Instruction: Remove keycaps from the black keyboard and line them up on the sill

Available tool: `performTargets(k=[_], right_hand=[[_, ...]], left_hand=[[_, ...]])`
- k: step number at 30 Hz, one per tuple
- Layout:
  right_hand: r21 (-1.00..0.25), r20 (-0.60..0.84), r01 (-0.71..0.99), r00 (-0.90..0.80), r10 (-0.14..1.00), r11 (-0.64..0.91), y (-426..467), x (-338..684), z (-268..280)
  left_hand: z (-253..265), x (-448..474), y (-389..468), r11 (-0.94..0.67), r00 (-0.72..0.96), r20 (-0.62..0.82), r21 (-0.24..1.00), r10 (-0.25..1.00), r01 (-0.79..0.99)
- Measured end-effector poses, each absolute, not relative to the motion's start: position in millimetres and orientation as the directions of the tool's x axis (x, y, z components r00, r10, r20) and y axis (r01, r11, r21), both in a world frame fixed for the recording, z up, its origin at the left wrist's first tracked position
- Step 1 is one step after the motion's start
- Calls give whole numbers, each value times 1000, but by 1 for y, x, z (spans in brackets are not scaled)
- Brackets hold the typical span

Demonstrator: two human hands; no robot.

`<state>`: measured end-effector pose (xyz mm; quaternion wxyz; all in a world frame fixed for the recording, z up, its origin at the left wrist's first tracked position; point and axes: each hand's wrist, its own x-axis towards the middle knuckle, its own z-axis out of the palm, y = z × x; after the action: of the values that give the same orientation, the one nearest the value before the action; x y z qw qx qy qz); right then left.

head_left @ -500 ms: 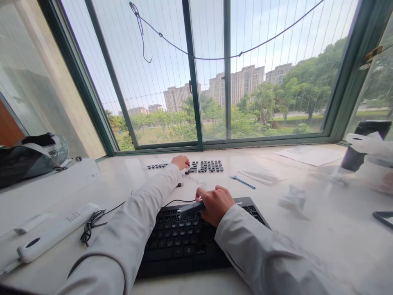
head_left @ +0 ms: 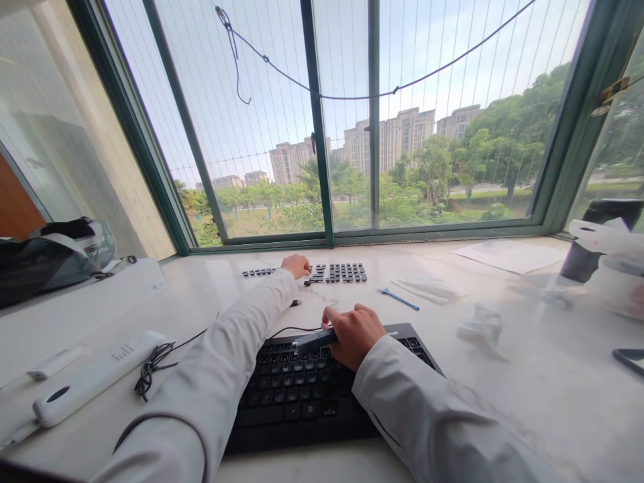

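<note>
My left hand [head_left: 296, 265] reaches far out over rows of loose black keycaps [head_left: 347, 272] laid on the white counter. Its fingers are bent down and pressed together at the caps; whatever they pinch is hidden. My right hand [head_left: 356, 334] is closed around a dark grey stick-like tool [head_left: 314, 341] with a small pale, wire-like tip pointing left. That tool lies just above the black keyboard [head_left: 302, 382], where bare key sockets show in the upper rows and some keys remain at the bottom. My right hand and sleeve cover part of the keyboard's right side.
A blue slim tool [head_left: 400, 298] and crumpled clear plastic [head_left: 480, 325] lie to the right. At left are a white power strip [head_left: 100, 376] and a coiled black cable [head_left: 148, 369]. A phone-like dark edge [head_left: 628, 361] and a plastic bag [head_left: 616, 265] sit far right. Windows close off the back.
The view has shifted very slightly. Both hands hold the same places, and nothing has visibly been taken up or let go.
</note>
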<state>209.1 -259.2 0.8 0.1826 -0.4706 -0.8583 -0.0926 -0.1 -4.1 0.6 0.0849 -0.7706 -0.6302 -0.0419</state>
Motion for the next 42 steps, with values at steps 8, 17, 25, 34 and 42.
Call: performTargets(k=[8, 17, 25, 34, 42], right_hand=[[-32, 459, 847, -459, 760, 530, -258, 212, 3], [-199, 551, 889, -247, 797, 413, -261, 222, 18], [-737, 434, 595, 52, 899, 322, -242, 233, 13], [-894, 317, -304, 91, 944, 329, -238, 215, 8], [-839, 191, -521, -12, 982, 157, -257, 197, 11]], left_hand=[[13, 1, -16, -198, 208, 195, -70, 958, 978], [41, 14, -74, -192, 195, 263, -37, 945, 981], [60, 32, -177, -354, 345, 191, 15, 919, 935], [56, 23, -243, -650, 721, -153, 339, 676, 681], [48, 17, -250, -634, 704, -70, 377, 707, 675]])
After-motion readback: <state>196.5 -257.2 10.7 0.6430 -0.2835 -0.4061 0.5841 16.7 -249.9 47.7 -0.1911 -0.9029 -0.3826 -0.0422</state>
